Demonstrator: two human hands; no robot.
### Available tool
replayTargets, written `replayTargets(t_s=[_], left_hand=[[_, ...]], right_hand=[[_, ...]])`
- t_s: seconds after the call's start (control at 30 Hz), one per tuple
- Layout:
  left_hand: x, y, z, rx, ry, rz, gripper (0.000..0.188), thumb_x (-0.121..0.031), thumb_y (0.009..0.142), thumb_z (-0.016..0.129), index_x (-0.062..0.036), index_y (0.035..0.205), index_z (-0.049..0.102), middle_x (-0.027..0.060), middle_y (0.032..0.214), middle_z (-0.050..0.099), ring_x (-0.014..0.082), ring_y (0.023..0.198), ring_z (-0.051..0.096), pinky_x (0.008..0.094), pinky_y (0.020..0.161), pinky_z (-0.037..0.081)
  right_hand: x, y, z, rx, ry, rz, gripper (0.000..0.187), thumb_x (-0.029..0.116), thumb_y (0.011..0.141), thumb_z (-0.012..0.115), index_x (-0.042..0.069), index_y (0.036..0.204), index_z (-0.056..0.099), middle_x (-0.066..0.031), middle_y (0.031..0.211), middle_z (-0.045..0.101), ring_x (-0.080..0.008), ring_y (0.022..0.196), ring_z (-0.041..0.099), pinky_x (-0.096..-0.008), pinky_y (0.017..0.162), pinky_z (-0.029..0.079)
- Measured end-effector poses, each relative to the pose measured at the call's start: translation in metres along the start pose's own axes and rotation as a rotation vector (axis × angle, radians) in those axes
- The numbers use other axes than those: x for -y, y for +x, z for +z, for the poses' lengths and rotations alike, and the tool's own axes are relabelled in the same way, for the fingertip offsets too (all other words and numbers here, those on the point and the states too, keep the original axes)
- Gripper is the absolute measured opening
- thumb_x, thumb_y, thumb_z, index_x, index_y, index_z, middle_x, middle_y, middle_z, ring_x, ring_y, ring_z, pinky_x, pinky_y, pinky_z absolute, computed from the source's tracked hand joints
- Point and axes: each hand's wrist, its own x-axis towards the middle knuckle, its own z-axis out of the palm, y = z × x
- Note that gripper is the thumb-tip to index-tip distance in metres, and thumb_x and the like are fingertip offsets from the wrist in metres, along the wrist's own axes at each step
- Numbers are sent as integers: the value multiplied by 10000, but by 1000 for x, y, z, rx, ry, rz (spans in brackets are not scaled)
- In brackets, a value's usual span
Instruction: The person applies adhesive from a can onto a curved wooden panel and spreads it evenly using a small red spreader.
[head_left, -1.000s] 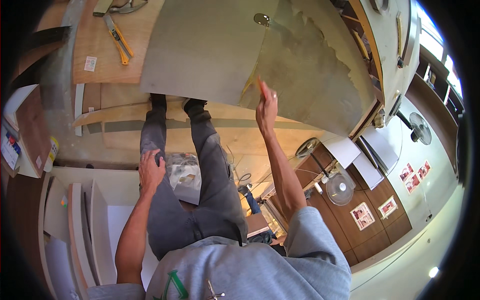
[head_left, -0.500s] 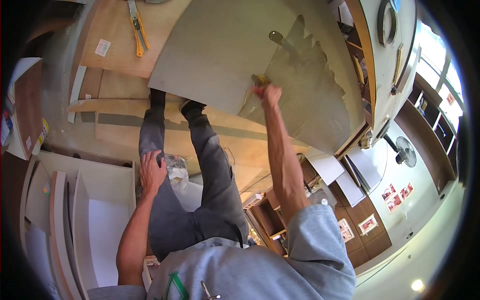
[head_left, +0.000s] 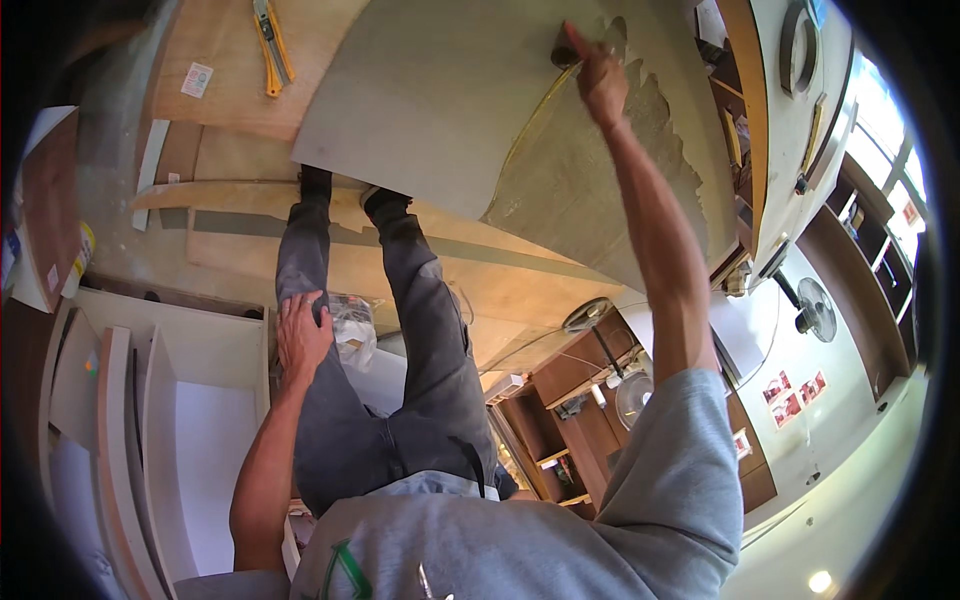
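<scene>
My right hand (head_left: 605,88) reaches out over a large grey sheet (head_left: 420,110), closed on a small dark, flat spreader (head_left: 562,48). The spreader touches the sheet near its far side. A wet, glossy film of what looks like glue (head_left: 575,170) covers the right part of the sheet, with a jagged right border and a yellowish ridge along its left. My left hand (head_left: 303,335) lies flat on my left leg, fingers stretched out, holding nothing.
A yellow utility knife (head_left: 270,50) lies on a wooden board (head_left: 215,40) at the far left. A white open box-like cabinet (head_left: 215,430) stands at the near left. To the right are a roll of banding (head_left: 798,45) and a fan (head_left: 817,310).
My right hand has moved away from me and slightly right with the spreader, leaving a straighter left edge on the wet film. My left hand stays on my leg.
</scene>
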Motion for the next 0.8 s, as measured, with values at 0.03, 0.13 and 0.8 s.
replayTargets(t_s=[0.03,0.13,0.8], left_hand=[[1,-2,-5,5,9,-9,297,-201,915,657,-87,1188,683,124,1163,670,335,1182,581,463,1020,455],[-8,6,-10,26,13,27,301,-198,912,660,-87,1191,682,128,1169,668,342,1178,583,461,1020,457],[19,5,-18,55,38,62,329,-205,918,653,-85,1224,672,133,1207,663,342,1205,575,463,1051,444]], right_hand=[[21,-27,-7,10,57,-29,488,61,956,438,205,1355,679,-192,1175,693,-422,994,677,-489,831,546],[43,-114,-12,-40,121,29,536,-20,908,470,193,1352,680,-160,1147,683,-392,1016,648,-466,883,536],[140,-208,-39,-137,574,448,402,-20,974,525,87,1343,645,-190,1168,659,-390,1082,621,-449,930,506]])
